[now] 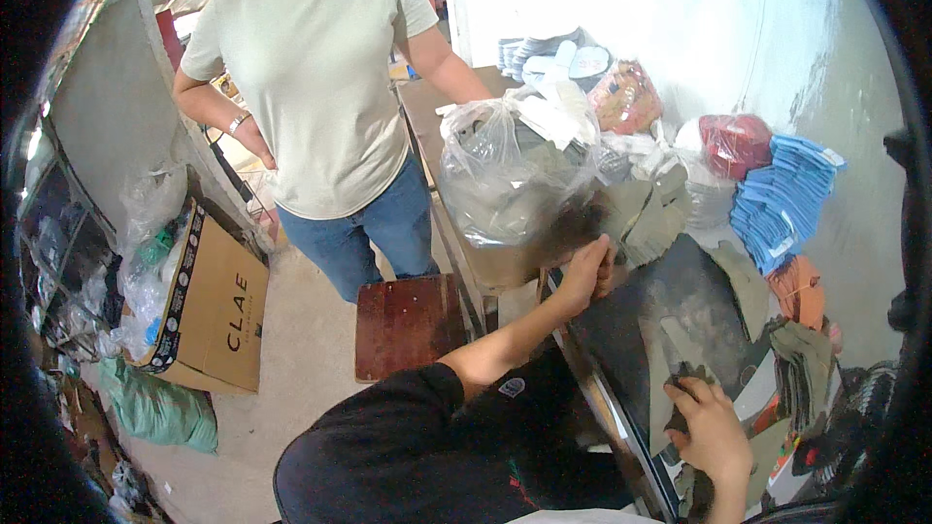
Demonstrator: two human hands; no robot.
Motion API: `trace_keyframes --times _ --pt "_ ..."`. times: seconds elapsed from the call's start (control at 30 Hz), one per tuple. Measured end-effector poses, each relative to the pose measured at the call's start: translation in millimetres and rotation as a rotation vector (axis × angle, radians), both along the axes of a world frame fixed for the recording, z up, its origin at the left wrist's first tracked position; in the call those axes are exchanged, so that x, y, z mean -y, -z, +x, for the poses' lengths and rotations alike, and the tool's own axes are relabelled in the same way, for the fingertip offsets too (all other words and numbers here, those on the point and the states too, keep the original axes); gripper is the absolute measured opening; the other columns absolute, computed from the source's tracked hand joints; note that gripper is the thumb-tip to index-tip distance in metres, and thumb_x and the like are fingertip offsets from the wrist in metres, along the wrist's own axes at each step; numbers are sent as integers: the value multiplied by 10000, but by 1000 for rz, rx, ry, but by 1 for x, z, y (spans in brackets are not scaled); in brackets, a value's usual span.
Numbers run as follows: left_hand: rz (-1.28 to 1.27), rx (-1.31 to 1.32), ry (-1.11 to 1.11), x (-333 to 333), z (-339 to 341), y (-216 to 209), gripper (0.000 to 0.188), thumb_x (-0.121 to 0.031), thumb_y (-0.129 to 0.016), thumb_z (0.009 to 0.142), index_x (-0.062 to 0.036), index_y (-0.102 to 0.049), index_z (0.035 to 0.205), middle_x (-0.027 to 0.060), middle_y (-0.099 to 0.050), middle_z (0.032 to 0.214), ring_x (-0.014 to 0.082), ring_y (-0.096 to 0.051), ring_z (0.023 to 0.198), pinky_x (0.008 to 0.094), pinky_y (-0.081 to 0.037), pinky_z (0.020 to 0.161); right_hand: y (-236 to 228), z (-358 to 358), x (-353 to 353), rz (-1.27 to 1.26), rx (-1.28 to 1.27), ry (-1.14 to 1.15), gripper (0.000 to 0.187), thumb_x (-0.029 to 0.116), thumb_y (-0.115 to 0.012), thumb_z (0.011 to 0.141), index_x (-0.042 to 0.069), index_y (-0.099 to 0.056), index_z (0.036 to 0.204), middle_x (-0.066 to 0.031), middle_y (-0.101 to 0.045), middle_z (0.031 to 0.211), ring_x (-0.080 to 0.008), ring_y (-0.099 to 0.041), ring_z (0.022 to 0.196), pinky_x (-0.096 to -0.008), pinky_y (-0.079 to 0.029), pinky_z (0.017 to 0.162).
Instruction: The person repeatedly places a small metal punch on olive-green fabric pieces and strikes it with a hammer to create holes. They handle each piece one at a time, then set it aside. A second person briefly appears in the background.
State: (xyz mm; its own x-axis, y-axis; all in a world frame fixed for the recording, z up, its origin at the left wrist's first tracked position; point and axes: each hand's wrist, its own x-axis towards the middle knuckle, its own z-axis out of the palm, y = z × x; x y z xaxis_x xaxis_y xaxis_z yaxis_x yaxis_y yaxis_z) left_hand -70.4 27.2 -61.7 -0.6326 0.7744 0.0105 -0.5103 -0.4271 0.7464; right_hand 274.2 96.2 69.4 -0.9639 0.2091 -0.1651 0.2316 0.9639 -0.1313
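Note:
My left hand (589, 272) is closed at the near edge of the bench, beside a brown, blurred patch; what its fingers hold is too smeared to make out. Nearer to me, my right hand (715, 425) curls its fingers over a long grey-green cut piece (660, 374) on a dark work surface (670, 296). Its thumb and fingers grip that piece close to a small dark spot. Past my left hand lies a stack of grey-green cut pieces (649, 218). A clear plastic bag (490, 175) filled with similar grey material stands behind it.
A person (311, 87) stands across, one hand behind the bag. Light-blue bundles (782, 199), orange pieces (798, 293) and a red wrapped bundle (735, 146) line the wall side. A wooden stool (408, 327), a cardboard box (218, 301) and a green sack (160, 406) are at left.

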Motion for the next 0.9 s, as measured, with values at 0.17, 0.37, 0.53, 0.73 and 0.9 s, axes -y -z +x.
trace_keyframes --times 0.17,0.37,0.53,0.73,0.9 --pt "1 -48 -9 8 1 0 427 -514 -504 1134 -173 -481 878 -54 -321 655 92 -293 495 295 -237 458 -11 14 4 -30 51 33 943 298 -976 693 94 -563 1516 -163 -541 1468 -412 -521 1347 -519 -458 1129" --pt "-3 -123 -76 13 3 4 426 -522 -499 1136 -162 -485 908 -47 -337 669 93 -314 504 291 -250 460 -11 12 29 47 106 89 1018 261 -986 664 35 -518 1540 -216 -509 1448 -425 -514 1355 -511 -463 1121" --pt "16 -118 -78 15 3 7 442 -533 -495 1134 -159 -487 898 -37 -360 671 104 -341 512 297 -276 459 -3 6 35 85 33 117 979 170 -964 673 17 -518 1531 -212 -537 1356 -428 -554 1282 -491 -490 1071" --pt "-11 -158 -129 15 6 5 455 -535 -497 1132 -152 -494 886 -29 -378 673 114 -370 513 312 -312 458 -2 9 25 8 -4 81 921 148 -950 682 8 -554 1501 -215 -556 1308 -426 -575 1239 -492 -495 1046" --pt "-13 -87 -133 15 8 5 426 -524 -507 1133 -159 -497 914 -51 -346 668 89 -342 507 282 -263 460 -1 11 21 6 -2 88 907 152 -950 679 9 -569 1489 -209 -559 1305 -422 -583 1226 -487 -499 1039"
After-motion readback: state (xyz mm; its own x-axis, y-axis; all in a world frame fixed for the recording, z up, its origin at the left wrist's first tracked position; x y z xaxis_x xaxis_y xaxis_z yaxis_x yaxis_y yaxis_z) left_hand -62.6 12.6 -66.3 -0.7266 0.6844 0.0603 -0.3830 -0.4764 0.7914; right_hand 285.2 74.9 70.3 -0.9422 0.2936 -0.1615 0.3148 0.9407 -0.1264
